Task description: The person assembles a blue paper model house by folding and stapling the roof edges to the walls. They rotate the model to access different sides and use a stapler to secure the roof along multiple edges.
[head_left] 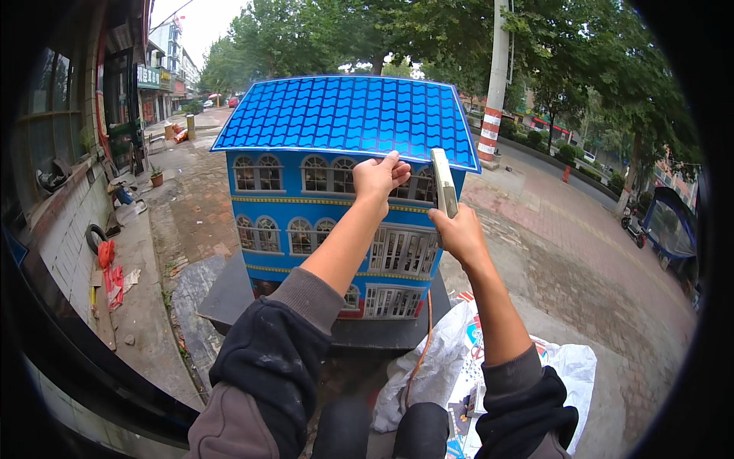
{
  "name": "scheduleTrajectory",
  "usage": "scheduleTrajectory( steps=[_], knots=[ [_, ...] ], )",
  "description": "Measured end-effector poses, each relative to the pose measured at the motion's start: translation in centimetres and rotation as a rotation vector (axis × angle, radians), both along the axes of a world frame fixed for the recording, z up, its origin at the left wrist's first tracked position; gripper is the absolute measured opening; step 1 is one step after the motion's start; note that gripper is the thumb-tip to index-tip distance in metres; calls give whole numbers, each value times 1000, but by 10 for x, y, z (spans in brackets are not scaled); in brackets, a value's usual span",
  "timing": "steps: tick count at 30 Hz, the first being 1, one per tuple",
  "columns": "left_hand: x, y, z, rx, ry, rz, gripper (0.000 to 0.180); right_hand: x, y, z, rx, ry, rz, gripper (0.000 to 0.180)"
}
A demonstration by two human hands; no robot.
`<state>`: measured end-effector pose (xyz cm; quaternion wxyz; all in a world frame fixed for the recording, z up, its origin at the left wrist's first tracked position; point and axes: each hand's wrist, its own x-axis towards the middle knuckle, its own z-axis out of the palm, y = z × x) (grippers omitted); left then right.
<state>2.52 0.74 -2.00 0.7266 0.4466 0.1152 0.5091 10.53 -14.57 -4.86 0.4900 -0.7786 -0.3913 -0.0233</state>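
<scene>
A model house stands in front of me, with blue walls, printed arched windows and yellow trim bands. Its sloping roof sheet has a bright blue tile pattern and a pale edge. My left hand is at the roof's front edge, thumb on the rim and fingers curled below it. Farther right, my right hand grips a long, narrow, pale metal stapler-like tool. The tool points up, its top end at the roof edge near the front right corner. My right palm hides its lower end.
Under the house is a dark stand. An orange-brown cord hangs down its right side. A white plastic sack and printed sheets lie low on the right. A striped pole rises behind; a wall and potted plant are left.
</scene>
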Motion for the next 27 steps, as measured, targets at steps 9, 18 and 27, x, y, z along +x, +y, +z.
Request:
scheduleTrajectory(
  steps=[9, 18, 27],
  knots=[
    [5, -2, -2, 34, 57, 74, 18, -18, 4, 4, 11, 68, 88, 41],
    [7, -5, -2, 34, 83, 138, 19, -39, 17, 7, 30, -30, 91, 29],
    [6, -3, -4, 49, 134, 128, 19, -47, 22, 6, -87, -31, -17, 43]
  ],
)
